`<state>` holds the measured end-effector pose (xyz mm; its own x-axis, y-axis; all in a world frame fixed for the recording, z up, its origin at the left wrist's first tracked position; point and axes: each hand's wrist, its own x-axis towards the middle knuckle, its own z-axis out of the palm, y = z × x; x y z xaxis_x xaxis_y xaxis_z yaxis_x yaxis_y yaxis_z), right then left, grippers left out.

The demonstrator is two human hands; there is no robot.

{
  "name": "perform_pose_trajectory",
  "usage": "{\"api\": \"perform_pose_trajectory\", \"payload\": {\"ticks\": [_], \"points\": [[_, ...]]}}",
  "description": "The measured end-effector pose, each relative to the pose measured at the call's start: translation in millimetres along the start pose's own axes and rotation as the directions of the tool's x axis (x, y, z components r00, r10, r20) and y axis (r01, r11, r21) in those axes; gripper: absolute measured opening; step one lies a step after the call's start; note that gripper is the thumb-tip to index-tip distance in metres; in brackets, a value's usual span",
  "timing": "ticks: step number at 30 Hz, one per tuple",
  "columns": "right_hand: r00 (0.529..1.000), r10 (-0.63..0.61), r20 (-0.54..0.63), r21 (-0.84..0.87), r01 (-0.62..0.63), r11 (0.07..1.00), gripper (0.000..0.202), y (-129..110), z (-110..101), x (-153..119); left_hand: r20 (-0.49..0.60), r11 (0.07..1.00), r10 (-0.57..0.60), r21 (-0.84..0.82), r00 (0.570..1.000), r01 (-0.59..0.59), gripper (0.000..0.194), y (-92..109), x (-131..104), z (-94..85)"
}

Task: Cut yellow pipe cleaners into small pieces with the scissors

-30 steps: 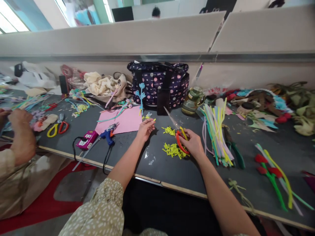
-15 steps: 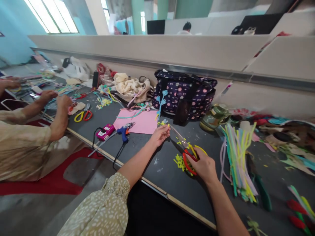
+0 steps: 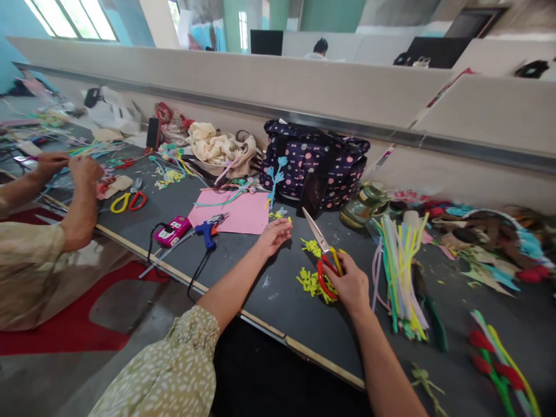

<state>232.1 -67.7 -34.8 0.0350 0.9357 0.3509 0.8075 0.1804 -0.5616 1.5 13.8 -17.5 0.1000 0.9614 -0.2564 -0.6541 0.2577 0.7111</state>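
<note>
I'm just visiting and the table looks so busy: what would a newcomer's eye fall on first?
Probably the large dotted bag, standing at the back of the dark table. Next comes the bundle of pastel stems, just right of the right hand, which holds red-and-yellow scissors. Small piles of bright yellow snippets stand out too, close by the scissors.

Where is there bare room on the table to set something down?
Between the left forearm and the yellow pieces, toward the front edge, save pale smudges; also between the green-handled tool and the red flowers. Crowded: the back, around the patterned bag.
</note>
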Motion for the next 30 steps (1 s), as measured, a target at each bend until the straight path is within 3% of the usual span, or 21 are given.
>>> {"api": "perform_pose_trajectory", "payload": {"ticks": [4, 7, 13, 22, 26, 30], "points": [[0.996, 0.092, -0.022, 0.154, -0.087, 0.984, 0.053, -3.9, -5.5, 0.9, -0.007, 1.000, 0.005, -0.013, 1.000, -0.005, 0.030, 1.0, -1.9, 1.5], [0.995, 0.076, -0.057, 0.197, -0.064, 0.978, 0.042, -6.5, -11.7, 0.0, 0.000, 1.000, 0.014, -0.007, 1.000, -0.014, 0.031, 0.3, -2.1, 2.4], [0.982, -0.173, -0.074, 0.031, 0.176, 0.984, 0.020, -5.7, -17.3, -0.6, 0.016, 0.998, 0.059, 0.032, 0.998, -0.059, 0.031, -1.7, -0.1, 1.0], [0.996, -0.067, 0.050, 0.045, 0.065, 0.997, 0.034, -11.4, -17.0, -3.0, 0.014, 0.997, 0.077, 0.029, 0.997, -0.078, 0.031, -1.9, -0.4, -0.2], [0.996, -0.077, -0.039, -0.016, 0.077, 0.997, 0.035, -12.9, -23.3, -2.0, 0.009, 0.997, 0.063, 0.032, 0.998, -0.063, 0.032, -3.1, 1.0, -2.2], [0.978, -0.166, -0.124, -0.132, 0.150, 0.980, 0.029, -10.5, -27.7, 0.0, -0.005, 0.997, 0.076, 0.032, 0.997, -0.076, 0.032, -4.7, 3.6, -4.8]]}}
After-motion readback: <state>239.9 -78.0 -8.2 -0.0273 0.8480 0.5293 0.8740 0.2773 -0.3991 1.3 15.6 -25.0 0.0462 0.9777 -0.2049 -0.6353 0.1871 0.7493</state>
